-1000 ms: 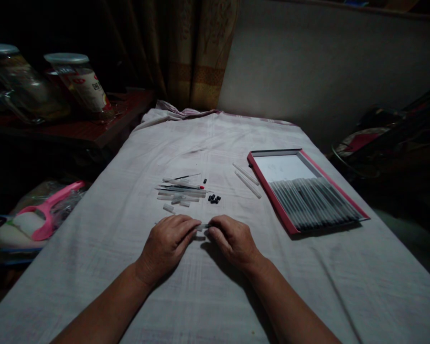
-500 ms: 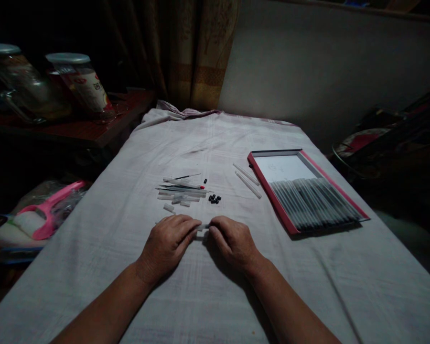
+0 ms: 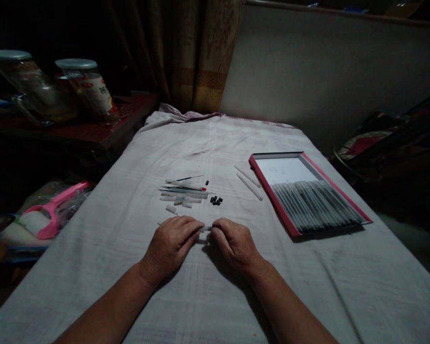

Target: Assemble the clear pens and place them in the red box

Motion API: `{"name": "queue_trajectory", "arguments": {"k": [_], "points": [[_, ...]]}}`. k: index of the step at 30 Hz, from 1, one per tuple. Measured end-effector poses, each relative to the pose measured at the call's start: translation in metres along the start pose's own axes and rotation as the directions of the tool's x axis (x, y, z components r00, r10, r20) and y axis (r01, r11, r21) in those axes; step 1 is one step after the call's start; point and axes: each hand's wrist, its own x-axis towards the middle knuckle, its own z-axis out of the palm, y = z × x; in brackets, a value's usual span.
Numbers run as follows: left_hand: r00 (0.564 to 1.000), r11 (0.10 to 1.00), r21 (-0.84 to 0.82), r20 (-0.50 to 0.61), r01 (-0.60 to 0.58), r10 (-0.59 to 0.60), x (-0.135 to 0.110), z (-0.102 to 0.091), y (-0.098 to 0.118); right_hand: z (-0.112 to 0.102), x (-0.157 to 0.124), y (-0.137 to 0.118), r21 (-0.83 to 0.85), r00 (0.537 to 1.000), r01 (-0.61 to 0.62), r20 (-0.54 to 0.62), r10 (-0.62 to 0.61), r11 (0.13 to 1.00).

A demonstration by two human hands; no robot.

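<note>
Between my two hands runs a thin clear pen [image 3: 207,229], level and just above the cloth. My left hand [image 3: 172,242] pinches its left part, and a bit of the barrel sticks out behind that hand. The fingers of my right hand [image 3: 235,242] are closed on the pen's right end, hiding that tip. Just beyond my hands lie clear pen caps [image 3: 171,209], pen barrels and refills [image 3: 184,187] in a loose pile. Several small black plugs [image 3: 216,201] are grouped to the right of it.
An open red-edged box [image 3: 277,200] holding a row of clear pens [image 3: 317,203] lies at right, with two clear tubes [image 3: 250,186] beside it. Lidded jars [image 3: 89,91] stand on a dark side table [image 3: 111,129]. A pink-handled object [image 3: 52,212] is at left.
The whole view has shifted slightly. My hands keep nearly the same hold on the pen, and the other things stay where they were on the cloth.
</note>
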Motion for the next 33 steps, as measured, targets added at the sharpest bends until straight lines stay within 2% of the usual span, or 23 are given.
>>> {"name": "queue_trajectory", "arguments": {"k": [6, 15, 19, 22, 24, 27, 30, 33], "points": [[1.0, 1.0, -0.022, 0.009, 0.007, -0.006, -0.001, 0.001, -0.002, 0.003, 0.0, -0.001, 0.005, 1.0, 0.005, -0.012, -0.005, 1.0], [1.0, 1.0, -0.014, -0.013, -0.021, 0.021, 0.002, 0.001, 0.002, 0.007, -0.001, -0.003, 0.172, 0.997, -0.071, -0.023, 0.076, 0.982], [0.999, 0.999, 0.035, 0.033, -0.027, 0.026, 0.004, -0.006, -0.008, 0.006, -0.001, -0.002, 0.202, 0.994, -0.05, -0.084, 0.068, 0.978], [0.999, 0.988, 0.15, 0.004, 0.034, -0.035, 0.004, -0.019, -0.028, -0.002, 0.001, 0.004, 0.255, 0.975, -0.149, -0.126, 0.185, 0.955], [0.994, 0.97, 0.215, -0.042, 0.11, -0.104, 0.002, -0.027, -0.042, -0.007, 0.002, 0.009, 0.33, 0.945, -0.237, -0.139, 0.295, 0.914], [0.977, 0.934, 0.293, -0.005, 0.205, -0.213, 0.0, -0.032, -0.058, -0.01, 0.002, 0.014, 0.443, 0.898, -0.323, -0.134, 0.418, 0.836], [0.961, 0.911, 0.325, 0.022, 0.253, -0.275, -0.001, -0.028, -0.066, -0.007, 0.001, 0.016, 0.484, 0.886, -0.36, -0.088, 0.454, 0.797], [0.945, 0.907, 0.298, 0.044, 0.297, -0.324, 0.0, -0.026, -0.069, -0.004, 0.0, 0.014, 0.474, 0.893, -0.373, -0.051, 0.448, 0.798]]}}
